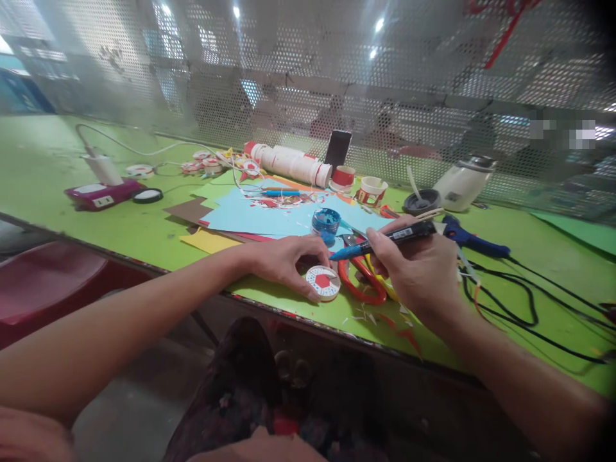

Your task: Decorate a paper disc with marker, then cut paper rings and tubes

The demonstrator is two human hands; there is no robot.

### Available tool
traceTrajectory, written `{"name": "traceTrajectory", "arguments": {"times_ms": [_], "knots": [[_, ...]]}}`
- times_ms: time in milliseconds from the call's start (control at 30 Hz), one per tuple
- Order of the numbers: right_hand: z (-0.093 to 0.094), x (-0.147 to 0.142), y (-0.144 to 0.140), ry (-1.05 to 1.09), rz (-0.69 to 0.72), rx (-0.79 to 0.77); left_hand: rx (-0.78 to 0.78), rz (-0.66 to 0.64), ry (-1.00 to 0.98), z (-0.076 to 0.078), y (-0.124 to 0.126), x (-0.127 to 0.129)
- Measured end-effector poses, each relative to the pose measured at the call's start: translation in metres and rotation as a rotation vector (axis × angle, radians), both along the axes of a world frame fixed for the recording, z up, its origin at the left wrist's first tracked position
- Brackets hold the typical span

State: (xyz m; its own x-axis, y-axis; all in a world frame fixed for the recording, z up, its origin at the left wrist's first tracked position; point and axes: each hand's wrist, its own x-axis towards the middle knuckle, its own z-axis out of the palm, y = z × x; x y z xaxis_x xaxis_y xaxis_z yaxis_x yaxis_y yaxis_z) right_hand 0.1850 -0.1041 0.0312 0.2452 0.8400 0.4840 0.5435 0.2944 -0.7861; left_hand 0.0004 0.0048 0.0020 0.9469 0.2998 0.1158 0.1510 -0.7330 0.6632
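My left hand (283, 262) rests on the green table (144, 224) and pinches a small round white disc (323, 282) with a red hexagon and red marks on it. My right hand (416, 269) grips a black marker with a blue tip (385, 240), held level with the tip pointing left, just above the disc. Red-handled scissors (360, 282) lie on the table between my hands. A small blue paint pot (326, 224) stands just behind the disc.
Sheets of light blue, yellow and brown paper (250, 215) lie mid-table. Behind are a stack of paper cups (289, 163), a phone (337, 149), two cups, a blue glue gun (469, 237) with black cables, a white jug (464, 183), a power strip (101, 192). Perforated screen at back.
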Motion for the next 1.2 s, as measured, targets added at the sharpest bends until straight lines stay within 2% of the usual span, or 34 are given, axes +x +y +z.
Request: {"name": "traceTrajectory", "arguments": {"times_ms": [200, 533, 833, 1067, 1200], "knots": [[-0.001, 0.002, 0.0, 0.13, 0.057, 0.063, -0.005, -0.007, -0.046, -0.004, -0.001, -0.002], [-0.008, 0.012, 0.016, 0.349, 0.146, 0.215, -0.022, 0.026, -0.108, -0.01, 0.001, -0.004], [-0.02, 0.02, 0.031, 0.229, 0.049, 0.156, 0.044, 0.035, -0.126, -0.015, 0.002, -0.004], [-0.025, 0.023, 0.035, -0.003, -0.009, 0.17, 0.116, 0.003, -0.128, -0.011, 0.002, -0.004], [-0.028, 0.026, 0.036, -0.073, -0.035, 0.137, 0.107, 0.009, -0.115, -0.007, 0.0, -0.004]]}}
